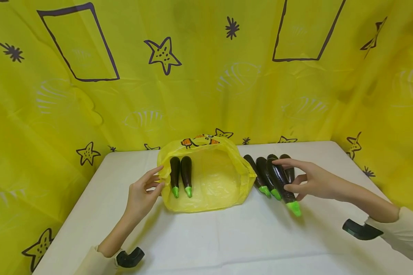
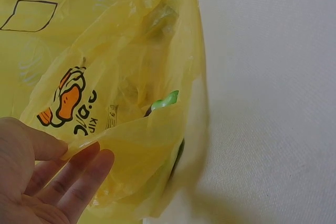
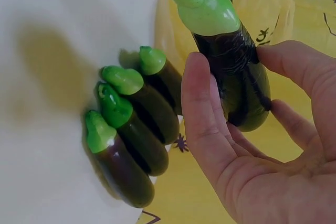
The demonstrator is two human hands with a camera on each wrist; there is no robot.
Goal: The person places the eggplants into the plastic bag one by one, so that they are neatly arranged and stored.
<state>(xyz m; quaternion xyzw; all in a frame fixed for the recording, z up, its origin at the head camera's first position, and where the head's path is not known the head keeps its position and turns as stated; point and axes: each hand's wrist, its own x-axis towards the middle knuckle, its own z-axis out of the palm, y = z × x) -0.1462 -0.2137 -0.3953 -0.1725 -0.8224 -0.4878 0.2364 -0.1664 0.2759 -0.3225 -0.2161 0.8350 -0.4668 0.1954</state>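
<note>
A yellow plastic bag [image 1: 215, 179] lies with its mouth spread on the white table. Inside it, at the left, are two dark eggplants [image 1: 186, 173] with green stems. My left hand [image 1: 142, 194] pinches the bag's left rim between thumb and fingers; the left wrist view shows the thin film [image 2: 121, 140] in that grip. To the right of the bag, my right hand [image 1: 316, 181] holds an eggplant [image 3: 239, 77] between thumb and fingers, raised over the others. Several more eggplants [image 3: 123, 169] lie side by side on the table, partly hidden by the held one in the head view.
The white table [image 1: 206, 240] has rounded far corners. Behind it and along its sides hangs a yellow curtain [image 1: 199, 95] printed with stars and fish. A dark device [image 1: 130, 257] sits at the left wrist, another [image 1: 361, 230] at the right.
</note>
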